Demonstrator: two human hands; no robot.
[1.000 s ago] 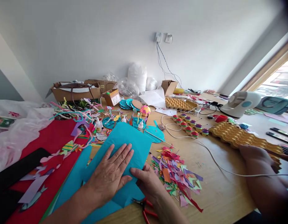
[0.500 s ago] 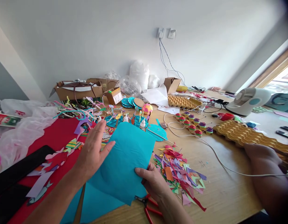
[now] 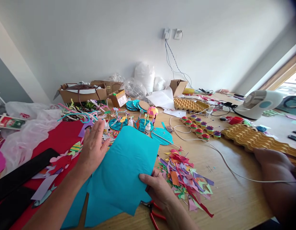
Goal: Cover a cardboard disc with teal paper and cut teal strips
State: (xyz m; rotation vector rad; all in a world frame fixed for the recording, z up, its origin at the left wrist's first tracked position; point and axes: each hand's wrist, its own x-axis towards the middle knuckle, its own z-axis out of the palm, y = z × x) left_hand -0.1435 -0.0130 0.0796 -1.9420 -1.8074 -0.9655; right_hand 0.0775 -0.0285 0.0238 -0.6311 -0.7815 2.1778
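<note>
A sheet of turquoise paper [image 3: 124, 163] is raised in front of me, its lower part spreading toward the table's near edge. My right hand [image 3: 159, 187] pinches its right edge, thumb on top and fingers behind. Just left of the sheet, my left hand [image 3: 94, 148] is raised with fingers stretched out, holding nothing. More turquoise paper [image 3: 72, 209] shows under my left forearm, beyond a narrow gap. Red-handled pliers [image 3: 151, 210] lie partly under my right hand. To the right of that hand is a heap of coloured paper scraps [image 3: 183, 179].
Behind the sheet stand glue bottles [image 3: 147, 128] and turquoise discs [image 3: 162, 135]. A white cable [image 3: 217, 151] crosses the right side, near painted egg-carton cups [image 3: 199, 126]. At far right another person's arm [image 3: 274, 169] reaches to an egg carton [image 3: 255, 137]. Red sheet [image 3: 48, 140] lies left.
My left hand has drawn slightly left, away from the turquoise sheet. The sheet's lower left part now reaches further down. My right hand keeps its grip, and the view has shifted slightly.
</note>
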